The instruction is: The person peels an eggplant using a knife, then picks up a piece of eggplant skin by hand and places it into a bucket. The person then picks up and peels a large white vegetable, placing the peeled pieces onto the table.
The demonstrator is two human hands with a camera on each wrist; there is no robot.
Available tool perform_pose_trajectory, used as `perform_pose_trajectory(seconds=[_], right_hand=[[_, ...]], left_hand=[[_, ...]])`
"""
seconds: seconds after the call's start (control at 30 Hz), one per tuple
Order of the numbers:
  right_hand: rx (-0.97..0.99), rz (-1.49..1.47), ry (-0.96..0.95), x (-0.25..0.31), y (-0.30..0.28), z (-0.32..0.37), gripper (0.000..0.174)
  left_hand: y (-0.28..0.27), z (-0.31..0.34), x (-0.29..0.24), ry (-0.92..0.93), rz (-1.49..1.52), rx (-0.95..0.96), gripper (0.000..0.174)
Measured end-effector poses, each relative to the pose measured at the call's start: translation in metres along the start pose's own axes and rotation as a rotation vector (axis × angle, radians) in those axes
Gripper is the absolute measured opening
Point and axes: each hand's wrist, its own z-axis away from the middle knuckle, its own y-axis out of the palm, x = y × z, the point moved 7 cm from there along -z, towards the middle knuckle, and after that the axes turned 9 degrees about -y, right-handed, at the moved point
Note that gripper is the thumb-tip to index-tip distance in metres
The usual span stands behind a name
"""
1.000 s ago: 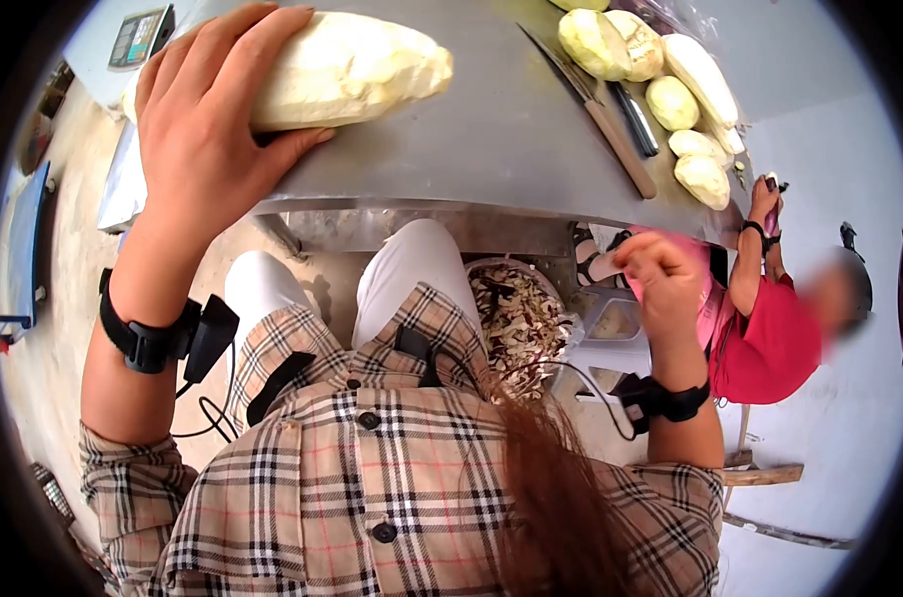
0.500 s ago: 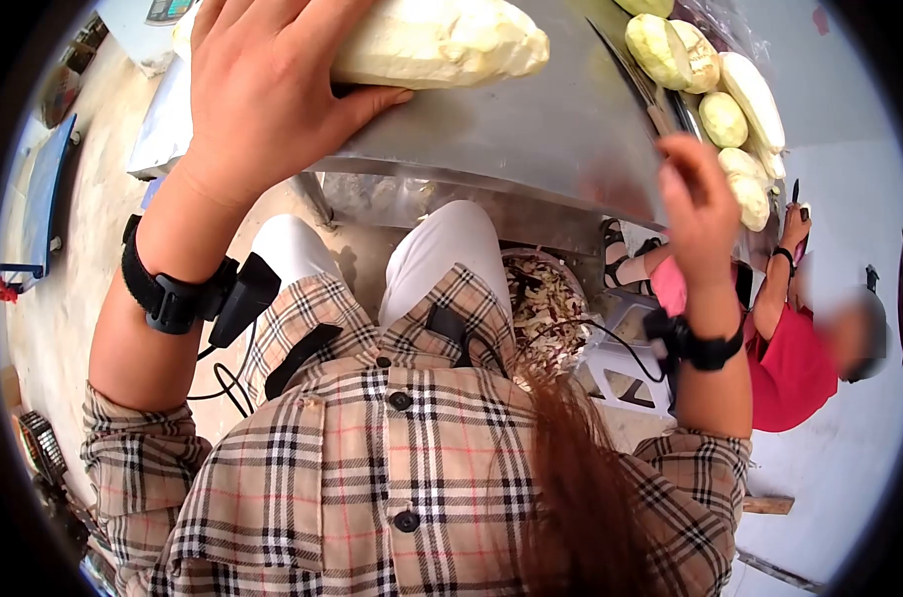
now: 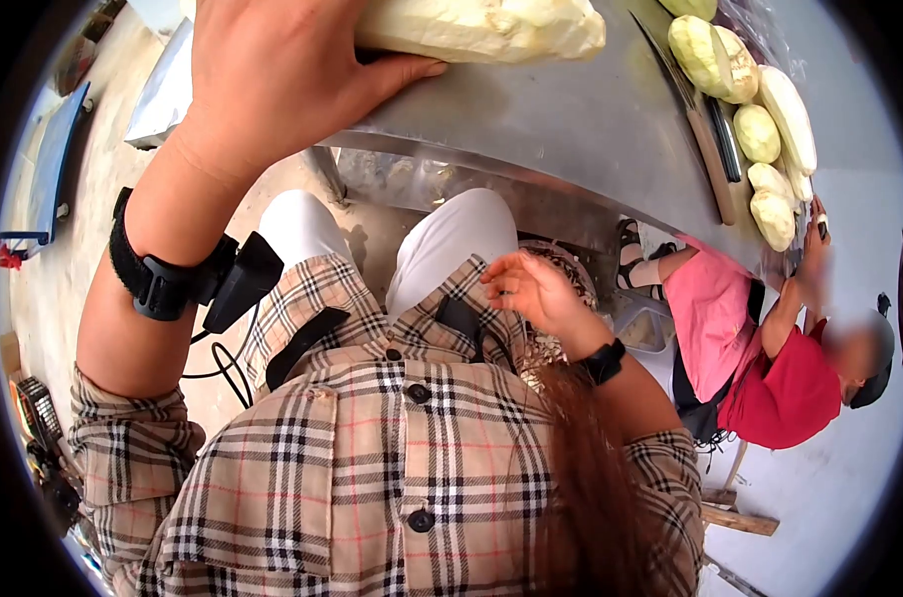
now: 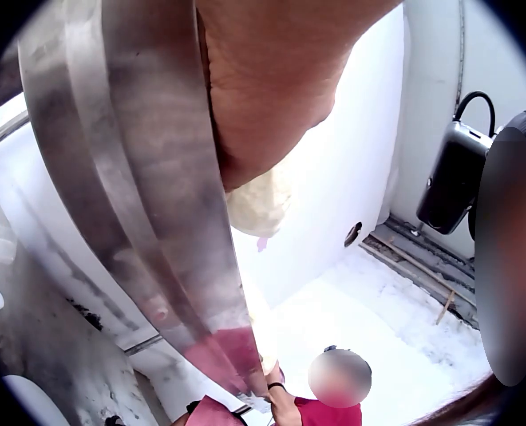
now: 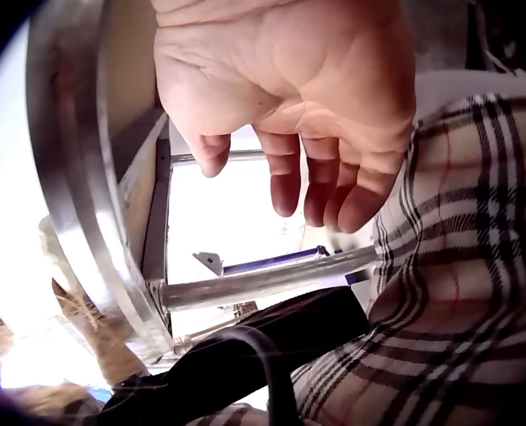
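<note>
While your left hand (image 3: 272, 85) holds the peeled vegetable (image 3: 491, 28) (far side), your right hand (image 3: 539, 294) hovers nearer, fingers loosely bent.

We see bright, even light in the head view, though the edges bend strongly into black corners. The steel table (image 3: 561, 124) gives off a soft sheen, and blur smears the other person's head (image 3: 862, 356). In the left wrist view we find the wall (image 4: 334, 195) washed nearly white; in the right, glare floods behind the right hand (image 5: 289, 84).
</note>
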Motion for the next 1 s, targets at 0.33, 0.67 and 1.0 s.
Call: perform_pose_trajectory(seconds=[0.33,0.67,1.0], right_hand=[[-0.698,1.069,-0.979,0.108,-0.061,-0.012,0.024],[-0.034,1.129,-0.381,0.09,0.026,0.036,0.006],[-0.503,1.484,-1.321,0.253,0.106,0.115,0.006]], left_hand=[[-0.001,-0.003,-0.004,0.001,-0.044,0.028,0.07],[-0.006,0.0,-0.002,0.008,0.014,0.011,0.071],[0.009,0.01,0.006,-0.082,-0.057,0.075,0.067]])
